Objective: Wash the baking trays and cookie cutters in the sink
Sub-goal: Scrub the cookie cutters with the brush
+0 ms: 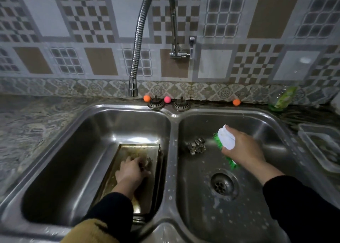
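Observation:
A greasy metal baking tray (136, 150) lies in the left basin of the double steel sink (173, 117). My left hand (131, 171) rests inside the tray, fingers curled around a small metal cookie cutter that is mostly hidden under them. In the right basin a cluster of metal cookie cutters (197, 145) sits on the wet floor. Just right of them my right hand (242, 148) hovers, gripping a scrubbing brush (226, 138) with a white handle and green bristles.
A flexible chrome faucet (135, 62) hangs over the left basin's back edge, no water running. Two drain strainers (156, 103) and small coloured balls line the back rim. A green soap bottle (282, 100) and a clear container (320, 145) stand at right. The right basin's drain (221, 184) is uncovered.

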Available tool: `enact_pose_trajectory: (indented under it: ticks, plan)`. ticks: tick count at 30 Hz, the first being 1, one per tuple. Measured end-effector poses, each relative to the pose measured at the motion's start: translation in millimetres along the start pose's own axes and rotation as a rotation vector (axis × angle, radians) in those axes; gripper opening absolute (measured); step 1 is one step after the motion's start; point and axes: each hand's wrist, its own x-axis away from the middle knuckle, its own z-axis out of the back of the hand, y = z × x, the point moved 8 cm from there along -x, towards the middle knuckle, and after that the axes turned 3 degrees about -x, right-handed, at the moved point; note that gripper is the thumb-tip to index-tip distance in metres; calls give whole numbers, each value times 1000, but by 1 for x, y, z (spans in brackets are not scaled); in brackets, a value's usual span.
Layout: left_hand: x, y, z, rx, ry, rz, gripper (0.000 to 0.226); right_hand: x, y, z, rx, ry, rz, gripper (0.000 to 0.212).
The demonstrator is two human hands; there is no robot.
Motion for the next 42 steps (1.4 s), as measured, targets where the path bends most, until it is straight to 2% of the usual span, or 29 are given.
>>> enact_pose_trajectory:
  ticks: [4,8,10,14,17,20,22,26,29,35,42]
  plan:
    - [-11,39,40,92,193,-97,38,-2,4,8,-9,-11,2,81]
    - [-15,117,73,197,340,-313,28,-5,23,34,-17,10,-40,80]
    - [-10,160,78,263,352,-423,26,-8,39,57,-28,58,-59,79]
    - [-11,223,47,286,225,-536,33,-13,86,116,-18,164,-118,77]
    - [-33,232,-5,272,56,-415,58,-10,137,156,-16,278,-199,77]
    - [-56,215,-60,268,-90,-249,74,-6,187,171,-10,299,-294,77]
    - [-63,210,-83,279,-116,-213,66,-7,210,166,-9,261,-315,77]
    - [-63,212,-99,459,-68,-282,40,-13,237,140,-20,147,-305,76]
    - [-62,211,-113,409,-70,-263,46,-16,248,122,-38,91,-300,77]
    - [-45,228,-133,309,-69,-225,53,-21,248,115,1,123,-254,76]
    - [-13,266,-134,511,-23,-255,32,-21,252,111,49,123,-263,78]
